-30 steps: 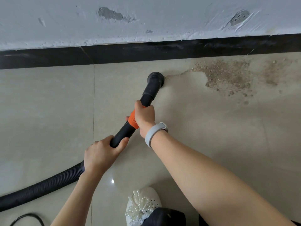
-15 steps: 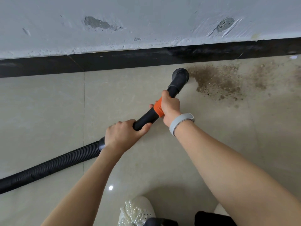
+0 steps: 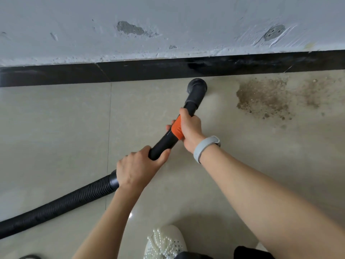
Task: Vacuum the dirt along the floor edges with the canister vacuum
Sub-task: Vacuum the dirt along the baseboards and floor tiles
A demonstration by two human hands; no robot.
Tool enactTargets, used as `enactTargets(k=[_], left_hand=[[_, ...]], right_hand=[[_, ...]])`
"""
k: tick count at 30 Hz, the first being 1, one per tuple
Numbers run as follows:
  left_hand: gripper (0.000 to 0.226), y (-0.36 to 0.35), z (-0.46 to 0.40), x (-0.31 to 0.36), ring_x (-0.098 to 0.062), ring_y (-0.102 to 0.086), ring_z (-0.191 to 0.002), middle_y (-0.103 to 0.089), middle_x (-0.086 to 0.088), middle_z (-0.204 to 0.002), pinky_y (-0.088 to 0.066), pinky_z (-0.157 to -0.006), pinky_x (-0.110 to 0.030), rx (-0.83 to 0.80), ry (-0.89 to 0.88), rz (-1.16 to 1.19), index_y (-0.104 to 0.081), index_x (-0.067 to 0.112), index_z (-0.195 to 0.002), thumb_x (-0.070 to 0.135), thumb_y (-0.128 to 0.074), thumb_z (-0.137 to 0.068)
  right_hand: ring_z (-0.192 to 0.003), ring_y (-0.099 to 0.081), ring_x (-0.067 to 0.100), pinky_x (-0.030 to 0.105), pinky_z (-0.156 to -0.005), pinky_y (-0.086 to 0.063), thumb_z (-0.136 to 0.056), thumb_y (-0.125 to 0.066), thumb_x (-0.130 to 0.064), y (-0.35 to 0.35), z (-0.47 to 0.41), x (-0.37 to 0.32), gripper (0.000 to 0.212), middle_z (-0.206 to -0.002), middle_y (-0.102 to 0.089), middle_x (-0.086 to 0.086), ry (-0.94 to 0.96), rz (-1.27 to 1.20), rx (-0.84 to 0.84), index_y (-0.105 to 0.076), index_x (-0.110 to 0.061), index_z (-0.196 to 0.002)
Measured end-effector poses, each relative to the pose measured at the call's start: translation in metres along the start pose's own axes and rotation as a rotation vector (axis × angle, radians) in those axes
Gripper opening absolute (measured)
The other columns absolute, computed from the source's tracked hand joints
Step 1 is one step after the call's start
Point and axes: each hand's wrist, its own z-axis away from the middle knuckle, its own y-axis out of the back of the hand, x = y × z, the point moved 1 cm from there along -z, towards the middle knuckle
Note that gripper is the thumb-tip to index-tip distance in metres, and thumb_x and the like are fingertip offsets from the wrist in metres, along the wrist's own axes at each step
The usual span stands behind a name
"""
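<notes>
A black vacuum wand (image 3: 164,143) with an orange collar (image 3: 177,129) runs from a ribbed black hose (image 3: 56,204) at the lower left up to a round nozzle (image 3: 197,86). The nozzle sits on the beige tile floor right against the black baseboard (image 3: 56,75). My left hand (image 3: 138,167) grips the wand's lower end near the hose cuff. My right hand (image 3: 190,128), with a grey wristband, grips the wand at the orange collar. A patch of brown dirt (image 3: 261,98) lies on the floor to the right of the nozzle, apart from it.
A chipped white wall (image 3: 168,25) rises above the baseboard. Fainter dirt (image 3: 315,90) spreads further right along the edge. My white pearl-trimmed shoe (image 3: 164,242) is at the bottom centre. A tile joint (image 3: 109,128) runs down the floor on the left.
The nozzle first moved right toward the dirt patch, then drew back left and up against the baseboard. A strip of dirt at the patch's left side is gone. Both hands keep their grip.
</notes>
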Motion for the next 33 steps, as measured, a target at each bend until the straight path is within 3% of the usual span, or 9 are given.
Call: enactTargets(k=[2, 8, 14, 21, 29, 33], left_hand=[[0.052, -0.001, 0.013, -0.026, -0.03, -0.051, -0.065, -0.052, 0.0, -0.058, -0.035, -0.061, -0.03, 0.034, 0.091, 0.032, -0.044, 0.017, -0.067, 0.068, -0.043, -0.078], [0.049, -0.001, 0.022, -0.064, -0.031, -0.051, -0.065, -0.053, -0.002, -0.057, -0.036, -0.063, -0.032, 0.075, 0.22, 0.112, -0.044, 0.018, -0.064, 0.063, -0.046, -0.081], [0.05, 0.0, -0.015, -0.032, -0.027, -0.051, -0.065, -0.05, 0.002, -0.058, -0.035, -0.062, -0.03, 0.017, 0.063, 0.053, -0.048, 0.019, -0.068, 0.066, -0.043, -0.082], [0.051, -0.006, -0.05, 0.041, -0.025, -0.051, -0.07, -0.052, 0.002, -0.065, -0.037, -0.066, -0.03, -0.057, -0.178, -0.038, -0.046, 0.022, -0.069, 0.072, -0.039, -0.082], [0.053, -0.013, -0.063, 0.096, -0.024, -0.051, -0.07, -0.051, 0.004, -0.066, -0.037, -0.066, -0.03, -0.104, -0.295, -0.07, -0.047, 0.022, -0.071, 0.073, -0.035, -0.083], [0.053, -0.016, -0.067, 0.125, -0.023, -0.053, -0.07, -0.049, 0.006, -0.063, -0.037, -0.066, -0.03, -0.131, -0.332, -0.068, -0.046, 0.023, -0.07, 0.073, -0.035, -0.083]], right_hand=[[-0.05, -0.056, 0.023, 0.025, -0.048, -0.05, -0.093, -0.049, -0.02, -0.025, 0.004, 0.018, 0.015, -0.068, -0.053, 0.01, -0.007, 0.042, -0.081, -0.042, -0.009, -0.085], [-0.052, -0.056, 0.025, 0.027, -0.054, -0.052, -0.093, -0.05, -0.021, -0.069, 0.009, 0.04, 0.017, -0.065, -0.052, 0.008, -0.05, 0.131, -0.217, -0.041, -0.009, -0.084], [-0.063, -0.059, 0.026, 0.028, -0.055, -0.053, -0.094, -0.05, -0.023, -0.04, -0.014, 0.011, 0.019, -0.07, -0.055, 0.009, -0.011, 0.066, -0.104, -0.044, -0.008, -0.086], [-0.056, -0.058, 0.023, 0.034, -0.065, -0.054, -0.094, -0.048, -0.022, 0.027, -0.038, -0.031, 0.019, -0.069, -0.054, 0.01, 0.026, -0.088, 0.093, -0.042, -0.009, -0.082], [-0.059, -0.06, 0.022, 0.039, -0.079, -0.055, -0.096, -0.047, -0.024, 0.078, -0.053, -0.06, 0.02, -0.07, -0.056, 0.009, 0.048, -0.113, 0.167, -0.041, -0.012, -0.081], [-0.062, -0.061, 0.022, 0.032, -0.063, -0.056, -0.095, -0.048, -0.023, 0.103, -0.062, -0.074, 0.018, -0.073, -0.056, 0.01, 0.061, -0.138, 0.205, -0.043, -0.009, -0.085]])
